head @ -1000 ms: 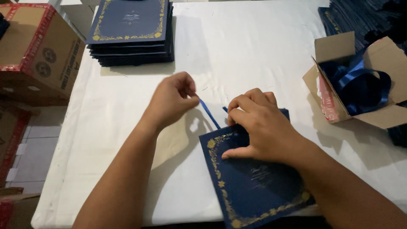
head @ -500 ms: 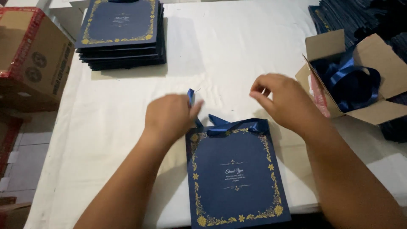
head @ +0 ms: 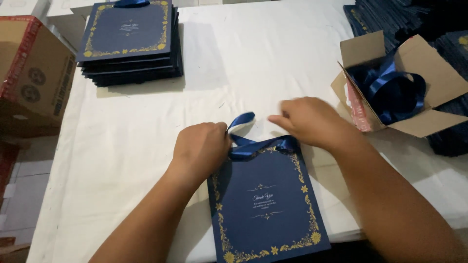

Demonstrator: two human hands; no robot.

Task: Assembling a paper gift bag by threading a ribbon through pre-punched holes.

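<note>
White cloth covers the table [head: 273, 63] under the whole scene. At the far left a brown cardboard box [head: 34, 78] stands off the table's edge, its inside out of view. Next comes a stack of navy paper bags [head: 129, 44] with gold borders, lying flat at the table's far side. Nearer the camera, the left hand [head: 202, 148] is curled tight at the top left corner of 1 flat navy bag [head: 265, 202], its fingers closed on the blue ribbon [head: 248, 141], which loops up between the 2 hands. The right hand [head: 309, 122] rests at the bag's top right corner, fingers bent and nearly closed; whether they pinch the ribbon cannot be told. At the right, an open cardboard box [head: 438, 73] holds coiled blue ribbon [head: 395, 90].
</note>
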